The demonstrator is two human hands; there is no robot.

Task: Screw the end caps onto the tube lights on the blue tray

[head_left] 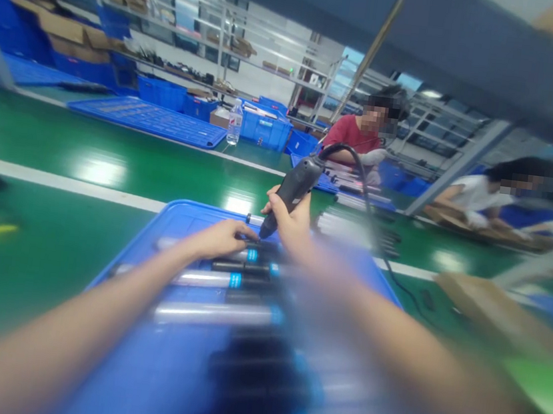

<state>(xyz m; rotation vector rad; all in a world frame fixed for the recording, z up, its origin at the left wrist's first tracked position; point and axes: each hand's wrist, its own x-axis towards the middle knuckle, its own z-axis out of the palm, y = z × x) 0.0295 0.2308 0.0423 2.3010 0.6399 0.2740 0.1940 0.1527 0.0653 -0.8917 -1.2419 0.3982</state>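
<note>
My right hand [295,219] is wrapped round a black electric screwdriver [295,186], its tip tilted down to the left and a black cable curving from its top. Just left of that tip, my left hand [222,237] reaches over a tube with a blue band, its fingers closed near the tube's dark end; what they pinch is too small to tell. Several silvery tubes [210,279] with blue bands and black ends lie in rows on a blue tray [164,217]. The nearer tubes are blurred and partly behind my right forearm.
A white-edged green bench [104,169] surrounds the tray. Beyond stand a water bottle [235,123], a blue lattice tray [151,118] and blue bins [264,128]. A person in red [351,132] and another in white [472,194] work across. Cardboard [505,316] lies at right.
</note>
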